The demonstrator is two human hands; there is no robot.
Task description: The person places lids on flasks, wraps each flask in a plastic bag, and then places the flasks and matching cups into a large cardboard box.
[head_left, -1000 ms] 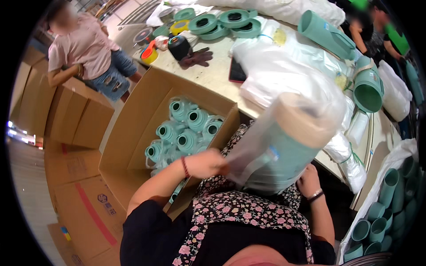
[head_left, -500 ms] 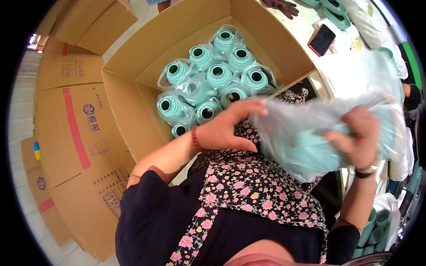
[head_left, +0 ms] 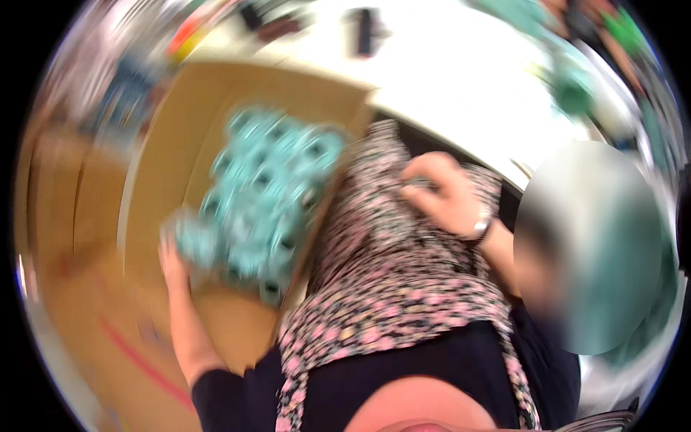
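Inside the open cardboard box, my left hand is against a mint-green bottle-shaped flask body in a clear plastic bag. The hand seems to grip it from the outer side; motion blur smears the fingers. Beside it, several similar bagged flask bodies stand close together, dark round mouths upward. Over the floral apron, my right hand hovers with loosely bent fingers. Thumb and fingers are apart, and nothing shows between them.
A white table lies past the box, with a dark phone and a dark glove on it. More green parts are at the right. Brown cardboard lies left of the box. A blurred oval hides the far right.
The bagged flask body has gone from between my hands into the box with my left hand. My right hand has let go of the bag. The view has turned.
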